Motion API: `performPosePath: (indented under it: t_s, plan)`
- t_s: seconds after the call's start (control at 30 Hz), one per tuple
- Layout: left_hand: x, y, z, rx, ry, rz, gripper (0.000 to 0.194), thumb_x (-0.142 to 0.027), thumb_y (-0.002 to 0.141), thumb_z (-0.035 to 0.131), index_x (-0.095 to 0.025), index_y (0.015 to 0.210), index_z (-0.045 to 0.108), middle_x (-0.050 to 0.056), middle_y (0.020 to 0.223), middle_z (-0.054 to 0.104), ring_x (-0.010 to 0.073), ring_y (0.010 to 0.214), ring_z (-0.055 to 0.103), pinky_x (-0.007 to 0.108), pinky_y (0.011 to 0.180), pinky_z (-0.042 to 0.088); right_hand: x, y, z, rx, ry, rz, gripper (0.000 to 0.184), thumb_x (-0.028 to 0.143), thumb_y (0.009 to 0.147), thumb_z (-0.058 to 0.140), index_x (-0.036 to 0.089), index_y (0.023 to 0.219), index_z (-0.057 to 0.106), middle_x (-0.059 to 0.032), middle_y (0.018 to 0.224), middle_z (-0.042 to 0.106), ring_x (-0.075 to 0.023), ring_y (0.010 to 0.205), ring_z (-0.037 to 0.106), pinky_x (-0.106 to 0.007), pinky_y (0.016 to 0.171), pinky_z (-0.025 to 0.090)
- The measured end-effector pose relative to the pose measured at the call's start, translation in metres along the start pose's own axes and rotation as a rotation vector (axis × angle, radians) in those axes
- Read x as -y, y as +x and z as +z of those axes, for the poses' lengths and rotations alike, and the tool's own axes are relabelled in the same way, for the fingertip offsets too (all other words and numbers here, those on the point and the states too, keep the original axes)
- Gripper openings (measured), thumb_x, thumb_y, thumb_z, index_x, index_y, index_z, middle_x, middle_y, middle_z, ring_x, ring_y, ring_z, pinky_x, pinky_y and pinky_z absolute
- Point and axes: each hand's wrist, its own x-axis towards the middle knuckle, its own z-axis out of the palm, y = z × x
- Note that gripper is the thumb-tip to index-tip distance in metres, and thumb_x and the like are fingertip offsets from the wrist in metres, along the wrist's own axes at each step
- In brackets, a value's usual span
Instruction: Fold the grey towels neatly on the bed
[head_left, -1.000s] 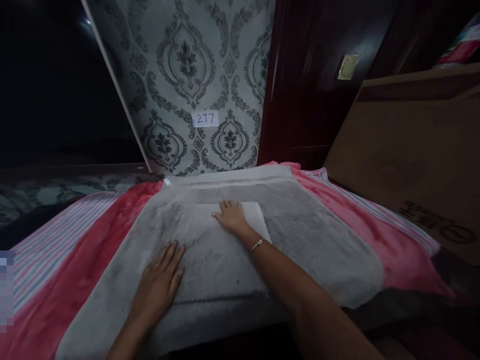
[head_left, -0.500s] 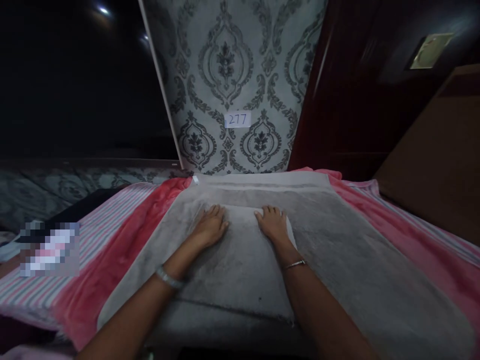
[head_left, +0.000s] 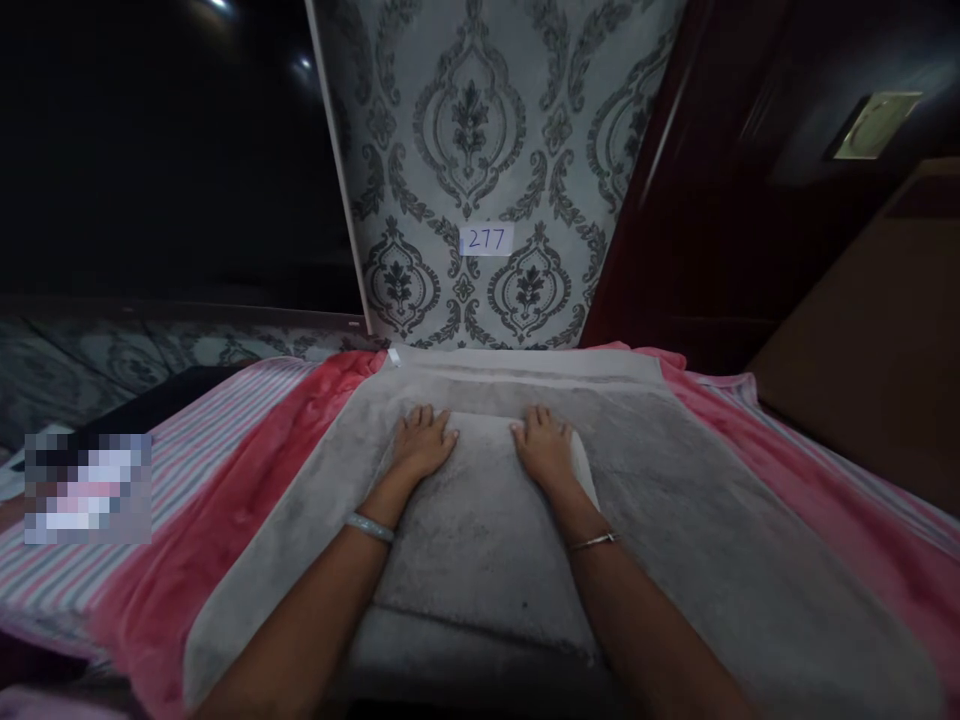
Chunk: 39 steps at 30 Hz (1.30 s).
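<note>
A folded grey plush cloth (head_left: 480, 530) lies in front of me on a larger spread grey fleece (head_left: 675, 500). My left hand (head_left: 422, 440) rests palm down on its far left corner, fingers spread. On the far right corner lies my right hand (head_left: 545, 445), also flat with its fingers apart. Neither hand grips anything. The folded piece has a pale far edge between the hands and a darker frayed near edge. Bracelets circle both wrists.
Beneath the grey fleece is a pink-red blanket (head_left: 247, 490) over a striped cover (head_left: 195, 440). Behind stands a patterned wall with a paper label (head_left: 486, 239) reading 277. A dark screen (head_left: 165, 160) is at left, a brown board (head_left: 870, 340) at right.
My left hand has shifted slightly left and settled flat on the folded cloth's corner. My right hand stays on its corner. The view has tilted slightly.
</note>
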Motion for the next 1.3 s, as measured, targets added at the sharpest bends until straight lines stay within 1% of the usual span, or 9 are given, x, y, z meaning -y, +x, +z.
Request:
performPosePath:
  t_s: [0.07,0.17,0.3,0.4,0.5,0.8,1.0,1.17,1.3]
  plan:
    - [0.000,-0.001,0.000,-0.014,-0.011,0.005,0.059,-0.048,0.099,0.034,-0.023,0.152,0.043,0.015,0.160,0.038,0.0356,0.150,0.029,0.061,0.117,0.027,0.021,0.000,-0.004,-0.005,0.012,-0.142,0.054,0.027,0.101,0.032,0.008,0.151,0.041,-0.0185,0.159,0.037,-0.0300,0.147,0.031,-0.055,0.117,0.025]
    - [0.003,-0.002,-0.001,-0.027,-0.044,0.037,0.054,-0.042,0.099,0.035,-0.026,0.150,0.046,0.011,0.160,0.040,0.0348,0.150,0.029,0.064,0.117,0.026,0.057,0.000,-0.001,0.125,0.067,-0.391,0.055,0.024,0.101,0.031,0.011,0.153,0.039,-0.0142,0.160,0.036,-0.0257,0.148,0.030,-0.052,0.120,0.023]
    - [0.007,-0.002,-0.003,-0.006,-0.078,0.094,0.050,-0.029,0.100,0.031,-0.028,0.146,0.052,0.006,0.160,0.042,0.0308,0.150,0.031,0.065,0.118,0.025,0.080,-0.001,0.012,0.223,0.136,-0.495,0.055,0.029,0.103,0.028,0.014,0.156,0.035,-0.0113,0.161,0.035,-0.0214,0.148,0.031,-0.047,0.121,0.024]
    - [0.007,-0.001,-0.003,-0.016,-0.064,0.095,0.051,-0.031,0.100,0.030,-0.027,0.147,0.051,0.005,0.160,0.042,0.0306,0.150,0.031,0.064,0.119,0.025,0.065,-0.002,0.015,0.214,0.127,-0.433,0.060,0.043,0.105,0.030,0.012,0.155,0.035,-0.0130,0.162,0.033,-0.0248,0.150,0.026,-0.048,0.122,0.020]
    - [0.006,0.002,-0.001,-0.020,-0.056,0.082,0.053,-0.034,0.100,0.029,-0.027,0.148,0.050,0.006,0.161,0.041,0.0318,0.151,0.030,0.065,0.119,0.025,0.032,-0.004,0.010,0.194,0.068,-0.249,0.066,0.053,0.104,0.032,0.011,0.153,0.040,-0.0150,0.161,0.035,-0.0292,0.150,0.027,-0.051,0.121,0.020]
    - [0.004,-0.002,-0.003,-0.054,-0.072,0.083,0.051,-0.033,0.100,0.031,-0.024,0.146,0.053,0.007,0.157,0.046,0.0311,0.148,0.035,0.061,0.120,0.025,-0.053,-0.028,0.000,0.162,-0.020,0.076,0.068,0.048,0.105,0.030,0.004,0.157,0.030,-0.0163,0.164,0.026,-0.0288,0.152,0.022,-0.048,0.120,0.024]
    - [-0.004,-0.007,-0.005,-0.052,-0.080,0.050,0.051,-0.033,0.100,0.031,-0.023,0.145,0.054,0.009,0.157,0.045,0.0301,0.149,0.033,0.059,0.123,0.021,-0.068,-0.043,0.006,0.155,0.011,0.123,0.067,0.046,0.105,0.028,0.005,0.158,0.027,-0.0171,0.165,0.024,-0.0263,0.151,0.023,-0.045,0.120,0.023]
    - [-0.001,-0.007,-0.012,0.046,-0.071,0.095,0.053,-0.037,0.102,0.030,-0.022,0.150,0.047,0.009,0.162,0.038,0.0308,0.151,0.029,0.060,0.123,0.018,-0.077,-0.050,0.001,0.170,0.044,0.135,0.067,0.045,0.105,0.027,0.005,0.159,0.024,-0.0171,0.164,0.025,-0.0268,0.151,0.024,-0.047,0.121,0.024]
    - [0.013,-0.032,-0.023,0.121,-0.081,0.106,0.056,-0.042,0.101,0.035,-0.022,0.153,0.043,0.011,0.165,0.032,0.0309,0.154,0.023,0.059,0.122,0.019,-0.084,-0.052,-0.013,0.243,0.057,0.101,0.064,0.041,0.105,0.030,0.009,0.159,0.024,-0.0162,0.164,0.027,-0.0270,0.151,0.026,-0.048,0.120,0.027]
